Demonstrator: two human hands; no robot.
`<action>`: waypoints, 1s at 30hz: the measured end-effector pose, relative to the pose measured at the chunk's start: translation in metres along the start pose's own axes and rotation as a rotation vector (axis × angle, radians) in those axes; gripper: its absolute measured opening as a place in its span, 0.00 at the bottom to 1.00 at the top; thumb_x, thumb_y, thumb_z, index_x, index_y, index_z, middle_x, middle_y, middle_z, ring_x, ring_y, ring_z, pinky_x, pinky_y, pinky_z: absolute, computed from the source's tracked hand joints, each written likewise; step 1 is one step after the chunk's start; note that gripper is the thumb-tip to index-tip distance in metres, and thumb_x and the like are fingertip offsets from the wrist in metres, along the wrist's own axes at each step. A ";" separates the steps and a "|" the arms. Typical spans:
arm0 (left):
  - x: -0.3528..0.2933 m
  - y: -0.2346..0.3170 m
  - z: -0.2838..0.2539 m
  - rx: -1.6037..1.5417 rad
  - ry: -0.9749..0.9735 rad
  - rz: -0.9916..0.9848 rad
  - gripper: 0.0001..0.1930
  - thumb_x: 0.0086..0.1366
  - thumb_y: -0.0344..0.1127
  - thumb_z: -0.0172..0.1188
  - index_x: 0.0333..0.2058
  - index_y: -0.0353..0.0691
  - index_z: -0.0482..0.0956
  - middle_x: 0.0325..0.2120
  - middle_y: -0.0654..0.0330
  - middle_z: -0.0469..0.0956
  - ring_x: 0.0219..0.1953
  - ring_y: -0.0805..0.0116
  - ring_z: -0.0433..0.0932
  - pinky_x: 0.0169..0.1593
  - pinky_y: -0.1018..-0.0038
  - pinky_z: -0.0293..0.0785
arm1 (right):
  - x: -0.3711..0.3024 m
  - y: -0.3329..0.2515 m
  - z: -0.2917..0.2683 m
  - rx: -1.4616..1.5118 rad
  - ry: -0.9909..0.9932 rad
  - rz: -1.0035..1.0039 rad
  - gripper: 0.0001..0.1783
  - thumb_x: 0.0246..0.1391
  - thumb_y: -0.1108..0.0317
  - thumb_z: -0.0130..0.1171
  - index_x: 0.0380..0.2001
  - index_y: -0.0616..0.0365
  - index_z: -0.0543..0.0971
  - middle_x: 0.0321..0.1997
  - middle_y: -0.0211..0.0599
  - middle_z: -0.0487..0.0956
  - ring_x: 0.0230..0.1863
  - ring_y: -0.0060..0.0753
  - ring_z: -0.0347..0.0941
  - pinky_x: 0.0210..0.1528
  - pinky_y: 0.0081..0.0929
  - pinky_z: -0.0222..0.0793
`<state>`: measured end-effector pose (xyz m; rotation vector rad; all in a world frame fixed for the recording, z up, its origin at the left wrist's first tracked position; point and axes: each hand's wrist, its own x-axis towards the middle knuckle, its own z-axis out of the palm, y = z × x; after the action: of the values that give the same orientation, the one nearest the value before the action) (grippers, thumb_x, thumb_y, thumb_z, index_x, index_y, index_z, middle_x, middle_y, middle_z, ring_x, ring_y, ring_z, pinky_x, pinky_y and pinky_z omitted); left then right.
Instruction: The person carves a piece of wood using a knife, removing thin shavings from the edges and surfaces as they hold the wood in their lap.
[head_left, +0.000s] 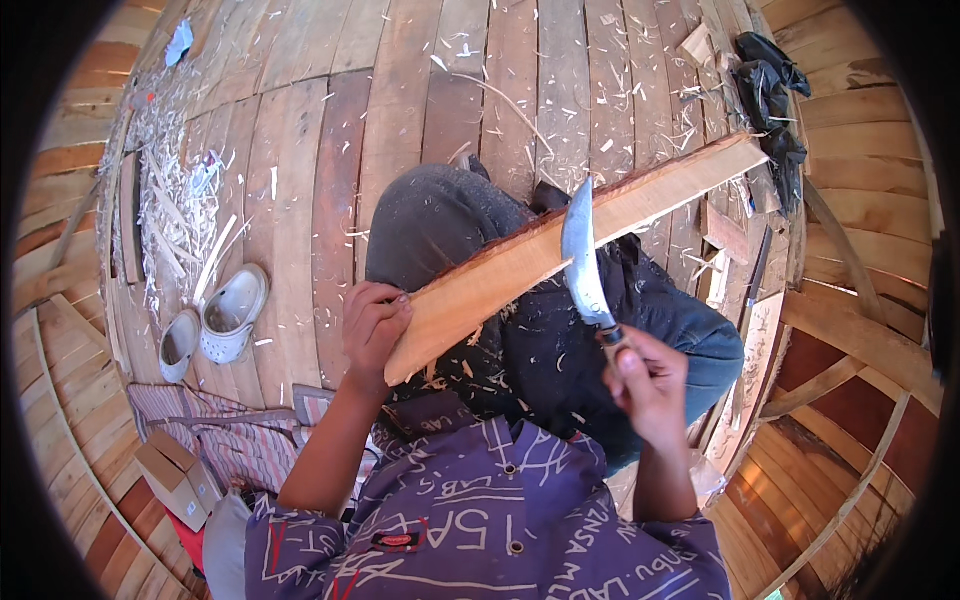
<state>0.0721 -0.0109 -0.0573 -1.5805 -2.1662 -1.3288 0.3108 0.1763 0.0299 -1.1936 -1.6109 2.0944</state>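
A long pale wooden board [500, 285] with rough bark along its far edge lies slanted across my lap, its far end up to the right. My left hand [376, 325] grips the board near its lower left end, fingers wrapped over the edge. In my right hand [648, 378] is a knife [583, 255] with a broad curved blade, held by its short wooden handle. The blade points away from me and crosses the board's near edge around the middle. Beside the blade the board's near edge has a small notch or raised sliver. Wood shavings lie on my dark trousers [520, 350].
Shavings litter the plank floor [345, 140], with a thick heap [185, 210] at the left. Pale clogs [233, 315] stand left of me, near a striped cloth [220, 435] and a cardboard box [175, 475]. A black plastic bag [768, 95] lies at far right, by the plank wall [850, 135].
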 end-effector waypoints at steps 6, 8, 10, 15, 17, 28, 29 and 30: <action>0.000 -0.004 0.001 -0.026 -0.019 0.011 0.11 0.43 0.24 0.64 0.28 0.35 0.75 0.27 0.56 0.74 0.34 0.56 0.76 0.41 0.59 0.72 | 0.004 0.011 -0.005 0.147 -0.129 0.117 0.17 0.61 0.65 0.55 0.47 0.66 0.75 0.20 0.26 0.69 0.18 0.13 0.61 0.18 0.14 0.55; -0.001 -0.006 0.001 -0.035 -0.020 0.007 0.11 0.43 0.24 0.63 0.28 0.36 0.75 0.27 0.56 0.74 0.34 0.56 0.76 0.41 0.59 0.72 | -0.001 0.013 0.005 -0.133 -0.024 -0.072 0.17 0.59 0.68 0.57 0.48 0.66 0.74 0.20 0.26 0.70 0.19 0.13 0.63 0.19 0.15 0.58; -0.003 -0.005 0.001 -0.025 -0.008 0.003 0.10 0.44 0.24 0.63 0.28 0.36 0.75 0.27 0.56 0.74 0.34 0.56 0.76 0.41 0.59 0.71 | 0.002 0.003 0.000 -0.297 0.068 -0.172 0.15 0.56 0.69 0.60 0.44 0.67 0.77 0.22 0.29 0.76 0.21 0.14 0.68 0.24 0.15 0.63; 0.002 -0.001 0.001 -0.023 -0.009 0.006 0.10 0.44 0.24 0.63 0.28 0.36 0.75 0.26 0.57 0.74 0.34 0.57 0.77 0.40 0.60 0.72 | 0.001 -0.022 -0.012 -0.332 0.129 -0.225 0.15 0.53 0.67 0.64 0.39 0.68 0.79 0.27 0.31 0.80 0.25 0.16 0.72 0.27 0.14 0.67; 0.001 -0.003 0.001 -0.026 0.010 0.016 0.10 0.44 0.24 0.63 0.28 0.36 0.74 0.26 0.57 0.74 0.34 0.57 0.77 0.40 0.60 0.72 | 0.001 -0.021 -0.009 -0.290 0.152 -0.190 0.15 0.51 0.68 0.65 0.38 0.68 0.80 0.27 0.34 0.81 0.25 0.16 0.73 0.27 0.15 0.67; 0.002 -0.003 0.001 -0.041 0.019 0.010 0.09 0.45 0.24 0.63 0.27 0.35 0.74 0.25 0.57 0.73 0.33 0.57 0.77 0.39 0.61 0.71 | 0.009 -0.011 -0.034 -0.647 0.450 -0.692 0.16 0.55 0.65 0.61 0.43 0.65 0.77 0.23 0.36 0.77 0.17 0.21 0.69 0.19 0.17 0.63; 0.002 -0.003 0.001 -0.042 0.022 0.009 0.09 0.45 0.24 0.63 0.27 0.35 0.74 0.25 0.57 0.73 0.33 0.57 0.77 0.39 0.61 0.71 | 0.008 -0.016 -0.037 -0.357 0.450 -0.556 0.16 0.57 0.63 0.58 0.44 0.64 0.77 0.21 0.34 0.75 0.16 0.18 0.65 0.17 0.15 0.59; 0.002 -0.002 0.001 -0.045 0.021 0.012 0.09 0.45 0.24 0.63 0.27 0.35 0.74 0.25 0.57 0.73 0.33 0.57 0.77 0.39 0.60 0.71 | 0.005 -0.020 -0.038 -0.066 0.448 -0.413 0.17 0.60 0.61 0.56 0.44 0.63 0.76 0.19 0.31 0.73 0.14 0.15 0.62 0.14 0.13 0.55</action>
<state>0.0693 -0.0087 -0.0578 -1.5855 -2.1260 -1.3937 0.3291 0.2129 0.0426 -1.1280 -1.5543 1.4138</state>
